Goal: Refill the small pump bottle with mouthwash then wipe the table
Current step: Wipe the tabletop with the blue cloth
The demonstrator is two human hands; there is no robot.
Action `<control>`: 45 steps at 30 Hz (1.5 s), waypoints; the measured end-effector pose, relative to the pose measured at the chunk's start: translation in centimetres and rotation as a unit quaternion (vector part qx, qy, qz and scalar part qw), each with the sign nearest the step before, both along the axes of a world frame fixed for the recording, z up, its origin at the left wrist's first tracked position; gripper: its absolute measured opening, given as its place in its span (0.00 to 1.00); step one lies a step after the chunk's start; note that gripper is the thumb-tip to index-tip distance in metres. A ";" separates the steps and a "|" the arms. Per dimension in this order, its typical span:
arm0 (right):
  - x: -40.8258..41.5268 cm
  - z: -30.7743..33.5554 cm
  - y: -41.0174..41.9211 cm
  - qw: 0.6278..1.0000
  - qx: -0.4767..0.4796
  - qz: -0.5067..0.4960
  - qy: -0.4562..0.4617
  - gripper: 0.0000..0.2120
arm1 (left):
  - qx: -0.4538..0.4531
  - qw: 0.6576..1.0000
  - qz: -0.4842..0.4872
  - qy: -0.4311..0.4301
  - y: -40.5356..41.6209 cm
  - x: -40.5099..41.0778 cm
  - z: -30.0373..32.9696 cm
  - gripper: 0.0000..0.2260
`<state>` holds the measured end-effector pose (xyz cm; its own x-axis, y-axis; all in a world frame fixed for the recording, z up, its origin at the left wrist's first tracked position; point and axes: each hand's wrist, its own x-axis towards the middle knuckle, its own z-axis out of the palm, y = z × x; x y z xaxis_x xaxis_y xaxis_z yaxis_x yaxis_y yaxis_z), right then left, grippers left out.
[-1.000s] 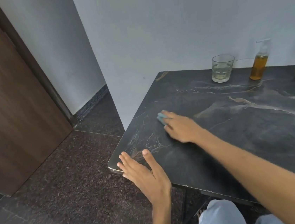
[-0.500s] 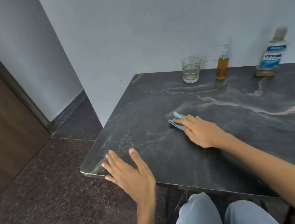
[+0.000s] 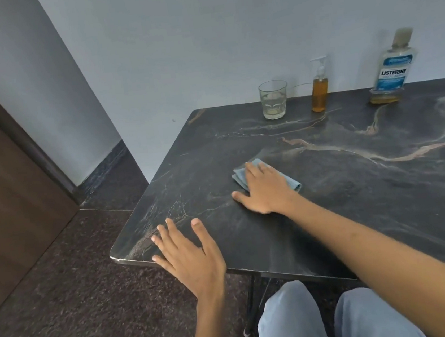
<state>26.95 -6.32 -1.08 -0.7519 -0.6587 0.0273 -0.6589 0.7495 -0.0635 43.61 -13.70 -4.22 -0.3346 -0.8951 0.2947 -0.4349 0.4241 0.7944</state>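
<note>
Pressing folded, seemingly soft blue cloth (image 3: 266, 175) onto veined dark table (image 3: 357, 194), both hands flat: right hand (image 3: 264, 190), left hand (image 3: 189, 255).

The table (image 3: 358, 202) is dark charcoal, nearly black, with marble-like veining: thin pale lines near its left corner and broader tan-orange streaks curling across the right side. The cloth (image 3: 240, 176) is light blue. The small pump bottle (image 3: 319, 92) is clear with amber liquid and a white pump head. The mouthwash bottle (image 3: 390, 71) is clear with a blue and white label, a pale, perhaps beige, cap and a thin amber layer at its base. The glass (image 3: 274, 99) is colourless. The wall (image 3: 200, 32) is pale grey-blue, the floor (image 3: 79, 309) dark speckled brown, the door (image 3: 5, 198) dark wood-brown, the trousers (image 3: 291, 324) light blue-grey.
</note>
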 end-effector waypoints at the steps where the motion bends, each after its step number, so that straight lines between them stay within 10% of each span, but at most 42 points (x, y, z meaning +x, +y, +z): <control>1: 0.5 -0.2 -0.2 0.999 -0.006 0.005 -0.031 0.35 | 0.000 1.000 0.001 -0.003 0.0 0.0 -0.1 0.28; 9: 7.4 -2.2 9.4 0.975 -0.088 0.200 -0.050 0.31 | -0.014 1.000 0.003 -0.014 0.0 -0.1 -0.4 0.31; 17: 0.8 0.4 6.3 0.998 -0.011 0.019 -0.051 0.26 | -0.021 1.000 0.017 -0.011 0.5 -0.3 -0.2 0.29; 23: 11.1 -1.8 6.4 0.976 -0.076 0.203 -0.029 0.27 | -0.030 0.999 -0.004 -0.018 0.9 0.0 -0.6 0.30; 32: 1.2 -0.3 14.0 0.996 0.001 -0.082 -0.023 0.26 | -0.035 0.998 -0.007 -0.048 1.8 0.1 -0.7 0.32; 39: 11.1 -1.6 12.3 0.983 -0.095 0.149 -0.048 0.29 | -0.061 0.992 -0.076 -0.075 6.7 -0.3 -0.3 0.38; 45: 6.8 -1.2 24.2 0.995 -0.064 -0.069 -0.014 0.28 | -0.090 0.983 -0.137 -0.078 10.5 -1.4 0.6 0.35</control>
<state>33.78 17.93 -2.25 -0.8370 -0.5409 0.0824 -0.5463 0.8177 -0.1816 42.17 -3.20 -3.60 -0.6088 -0.7034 0.3669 -0.3952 0.6699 0.6285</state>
